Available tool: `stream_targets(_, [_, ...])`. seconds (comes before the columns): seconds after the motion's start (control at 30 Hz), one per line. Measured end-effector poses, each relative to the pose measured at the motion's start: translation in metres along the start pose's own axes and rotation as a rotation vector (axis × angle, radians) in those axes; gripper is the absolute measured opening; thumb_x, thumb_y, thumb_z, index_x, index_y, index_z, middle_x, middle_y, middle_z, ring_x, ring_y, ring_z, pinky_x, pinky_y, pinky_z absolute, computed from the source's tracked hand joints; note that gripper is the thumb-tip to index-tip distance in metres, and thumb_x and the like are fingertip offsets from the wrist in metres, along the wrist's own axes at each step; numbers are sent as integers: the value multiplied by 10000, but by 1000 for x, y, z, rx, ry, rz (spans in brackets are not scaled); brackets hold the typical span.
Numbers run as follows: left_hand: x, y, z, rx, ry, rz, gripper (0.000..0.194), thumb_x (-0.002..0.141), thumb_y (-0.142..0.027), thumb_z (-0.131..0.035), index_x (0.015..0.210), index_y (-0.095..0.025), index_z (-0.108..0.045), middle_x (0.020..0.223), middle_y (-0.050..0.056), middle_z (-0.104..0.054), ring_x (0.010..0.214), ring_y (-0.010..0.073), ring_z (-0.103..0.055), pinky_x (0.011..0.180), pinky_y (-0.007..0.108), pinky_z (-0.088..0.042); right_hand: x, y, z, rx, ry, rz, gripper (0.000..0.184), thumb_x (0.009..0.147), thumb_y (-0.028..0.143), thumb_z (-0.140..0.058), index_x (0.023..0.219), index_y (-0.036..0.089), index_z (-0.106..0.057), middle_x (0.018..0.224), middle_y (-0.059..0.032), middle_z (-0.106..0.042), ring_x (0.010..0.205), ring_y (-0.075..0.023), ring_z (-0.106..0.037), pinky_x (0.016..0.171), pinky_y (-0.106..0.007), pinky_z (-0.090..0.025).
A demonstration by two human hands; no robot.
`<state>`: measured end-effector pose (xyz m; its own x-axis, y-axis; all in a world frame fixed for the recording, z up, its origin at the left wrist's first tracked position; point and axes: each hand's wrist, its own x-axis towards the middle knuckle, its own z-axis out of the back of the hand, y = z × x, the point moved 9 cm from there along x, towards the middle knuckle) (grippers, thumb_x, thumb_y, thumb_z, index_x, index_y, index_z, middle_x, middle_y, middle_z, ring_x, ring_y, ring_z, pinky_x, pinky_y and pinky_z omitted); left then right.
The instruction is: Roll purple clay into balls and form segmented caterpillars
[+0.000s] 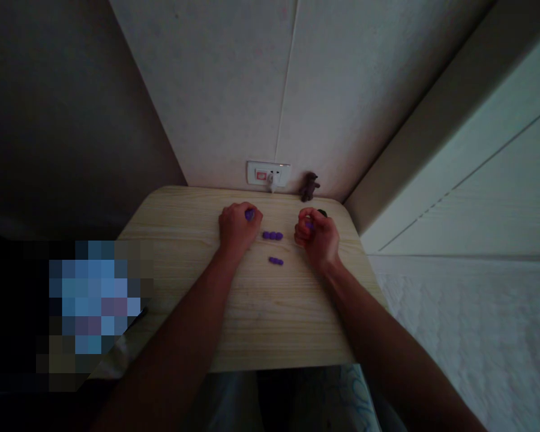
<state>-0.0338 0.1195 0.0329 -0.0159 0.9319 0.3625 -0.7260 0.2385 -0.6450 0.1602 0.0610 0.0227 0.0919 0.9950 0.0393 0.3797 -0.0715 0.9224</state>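
My left hand [237, 228] is closed at the left middle of the wooden table, with a small purple lump [249, 214] pinched between thumb and fingers. Across from it, my right hand [319, 237] is turned partly palm up, its fingers curled round another purple piece [310, 226], mostly hidden. Between the hands lies a short purple row of joined beads [272, 236], which looks like modelling clay. Nearer to me is a smaller, thinner purple beaded strip [276, 261]. Neither hand touches these two strips.
A dark brown bear-like figurine [309, 187] stands at the table's back edge by the wall. A dark round object [323, 213] shows partly behind my right hand. A plug sits in the wall socket [254, 174]. White quilted bedding [472, 324] lies to the right; a blurred patch covers the lower left.
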Motion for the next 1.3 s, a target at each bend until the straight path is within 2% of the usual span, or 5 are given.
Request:
stream_targets(0.23, [1,5,-6,27,27,-25,300,891,-201,-515,1011,-211,-790,1095,117,-791,1082,322,-676,1016,471,-486,9,-5,-2,67,12,16,255,745,254,-651,997,229,-683,846,-4,-629,610,-119,-522,529,-257,-452])
stream_targets(0.67, [2,10,-3,-29,16,40,302,904,-198,-477,1034,-190,-749,1135,126,-780,1124,310,-674,1054,459,-476,4,-8,1,-10,-1,-16,480,605,463,-989,954,209,-778,907,-47,-830,833,-203,-805,808,-337,-684])
stream_targets(0.93, [3,11,1,-37,-30,55,307,906,-199,-456,1054,-184,-725,1098,118,-767,1088,284,-675,1064,428,-488,2,-8,0,-111,-37,-8,602,819,803,-671,797,204,-630,416,50,-557,306,-105,-459,304,-211,-313])
stream_targets(1.13, [2,12,5,-85,-80,62,281,907,-204,-457,1037,-200,-706,1067,110,-752,1089,283,-668,1073,442,-482,2,-3,-1,-87,-25,53,495,817,685,-762,795,204,-651,467,98,-422,376,-59,-323,378,-202,-213])
stream_targets(1.3, [3,12,5,-99,-80,72,261,879,-177,-484,1021,-202,-703,1059,109,-741,1089,277,-671,1065,436,-485,3,-7,-5,-12,21,12,355,798,516,-823,950,205,-746,628,73,-434,539,-84,-394,474,-221,-337])
